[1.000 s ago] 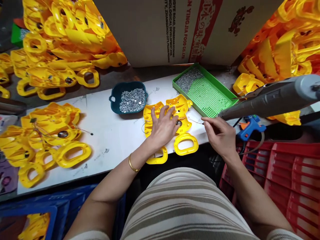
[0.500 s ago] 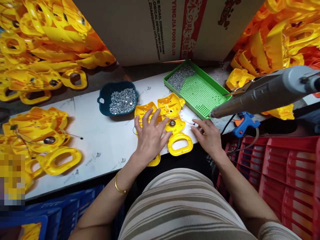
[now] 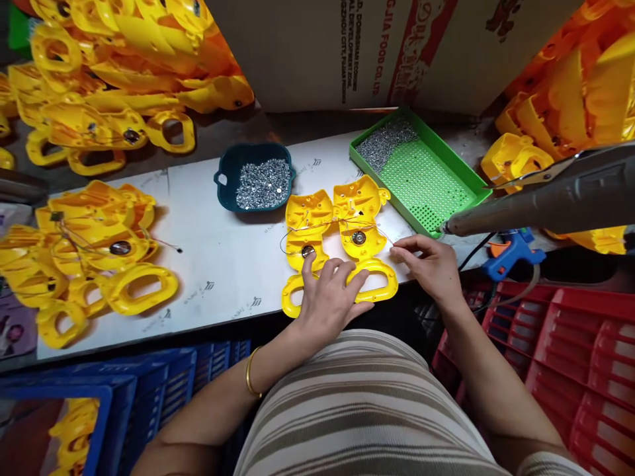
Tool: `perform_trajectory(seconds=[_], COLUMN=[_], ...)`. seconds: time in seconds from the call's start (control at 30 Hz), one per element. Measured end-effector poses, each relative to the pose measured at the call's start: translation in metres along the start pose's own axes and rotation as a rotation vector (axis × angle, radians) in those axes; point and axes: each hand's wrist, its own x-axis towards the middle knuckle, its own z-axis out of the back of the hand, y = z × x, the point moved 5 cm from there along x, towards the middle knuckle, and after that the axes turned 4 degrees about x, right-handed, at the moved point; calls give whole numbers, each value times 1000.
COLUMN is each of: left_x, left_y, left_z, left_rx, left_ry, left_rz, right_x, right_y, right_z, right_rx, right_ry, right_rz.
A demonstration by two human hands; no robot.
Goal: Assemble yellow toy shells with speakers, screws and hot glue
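Pinching a thin electrical wire (image 3: 384, 235): right hand (image 3: 437, 271), fingers (image 3: 415, 242) closed.
Left hand (image 3: 325, 309), fingers (image 3: 309, 270) half-spread, touches yellow plastic shells (image 3: 348, 233) at six o'clock.

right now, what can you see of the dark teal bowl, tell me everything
The dark teal bowl looks like plastic, with rounded corners and a small tab on each side; the left tab has a hole. It stands upright on the white board, partly filled with loose, silvery, metal-looking pieces. The opened yellow shells lie close by, to its right and nearer the person; whether they touch it is hard to tell.
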Motion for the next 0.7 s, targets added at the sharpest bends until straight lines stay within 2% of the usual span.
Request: perform_trajectory(seconds=[0.1,0.27,0.47,0.7], left_x=[0,-2,-6,-8], left_y=[-5,-9,-9,-9], left_z=[-5,-7,-11,-15], left_rx=[16,22,-9,-17], left_ry=[88,94,26,19], left_rz=[-7,-80,-135,-144], right_x=[2,4,5,-3], right_y=[10,22,37,42], right_z=[-8,-23,-32,-36], right_rx=[90,61,-179,-347], right_ry=[64,224,255,246], right_rz=[21,65,278,370])
